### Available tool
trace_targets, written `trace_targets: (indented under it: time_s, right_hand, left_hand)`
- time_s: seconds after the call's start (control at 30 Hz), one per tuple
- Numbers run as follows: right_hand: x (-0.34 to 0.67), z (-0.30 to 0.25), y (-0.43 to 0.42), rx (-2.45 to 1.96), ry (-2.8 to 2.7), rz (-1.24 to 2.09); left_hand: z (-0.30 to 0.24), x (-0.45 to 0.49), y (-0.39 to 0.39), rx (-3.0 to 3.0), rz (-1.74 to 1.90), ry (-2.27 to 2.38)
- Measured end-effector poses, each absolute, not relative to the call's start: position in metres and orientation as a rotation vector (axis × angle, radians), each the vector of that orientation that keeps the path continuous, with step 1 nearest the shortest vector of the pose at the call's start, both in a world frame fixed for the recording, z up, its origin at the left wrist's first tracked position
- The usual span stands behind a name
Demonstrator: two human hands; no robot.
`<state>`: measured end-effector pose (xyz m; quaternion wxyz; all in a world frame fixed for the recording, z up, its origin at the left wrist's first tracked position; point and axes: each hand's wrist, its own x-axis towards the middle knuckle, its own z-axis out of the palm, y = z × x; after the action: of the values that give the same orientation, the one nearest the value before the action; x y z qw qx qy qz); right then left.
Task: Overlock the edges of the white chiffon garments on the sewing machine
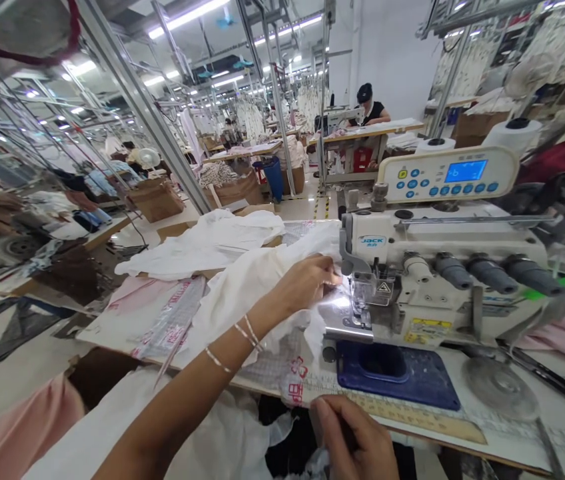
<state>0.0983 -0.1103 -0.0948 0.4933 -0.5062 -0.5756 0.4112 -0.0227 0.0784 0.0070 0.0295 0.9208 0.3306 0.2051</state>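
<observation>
My left hand [307, 283] reaches across the table to the presser foot of a white overlock sewing machine [442, 253]. Its bent fingers grip white fabric [242, 287] right beside the lit needle area. The cloth spreads leftward over the table, and part of it hangs at the metal plate's front edge. Down at the table's front edge is my right hand [357, 437], closed, with thumb and fingers pressed together. What the right fingers hold, if anything, is hidden. More white fabric [222, 433] lies below the edge, over my lap.
Another white cloth pile [207, 240] lies at the table's back left. A blue tray [397, 373] and a ruler strip [412, 417] sit in front of the machine. A control panel [447, 175] and thread cones [512, 137] stand above it. A co-worker [370, 107] sits further back.
</observation>
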Motion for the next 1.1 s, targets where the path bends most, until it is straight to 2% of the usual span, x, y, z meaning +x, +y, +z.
trace_targets:
  time_s: [0.27,0.4,0.53,0.67,0.8,0.93,1.0,1.1]
  right_hand:
    - [0.095,-0.102,-0.095,-1.330,-1.384,1.134]
    - [0.088,-0.103,-0.090,-1.336,-1.549,1.101]
    - [0.087,-0.105,-0.085,-1.377,-1.732,0.989]
    - [0.081,-0.102,-0.073,-1.392,-1.825,0.995]
    - [0.055,-0.098,-0.049,-1.363,-1.760,1.014]
    - [0.018,-0.096,-0.032,-1.359,-1.713,0.977]
    - [0.007,-0.097,-0.030,-1.368,-1.709,0.959]
    - [0.005,-0.100,-0.033,-1.393,-1.718,0.954]
  left_hand:
    - [-0.001,-0.010,0.121,2.758,0.667,1.125]
    - [-0.001,-0.023,0.136,2.616,0.850,1.316]
    - [0.015,-0.104,0.136,2.284,1.187,1.765]
    - [0.038,-0.214,0.102,1.975,1.417,2.147]
    - [0.045,-0.247,0.051,1.958,1.561,2.260]
    - [0.039,-0.196,0.018,2.283,1.343,1.916]
    - [0.036,-0.168,0.014,2.444,1.098,1.634]
    - [0.027,-0.148,0.020,2.433,0.750,1.474]
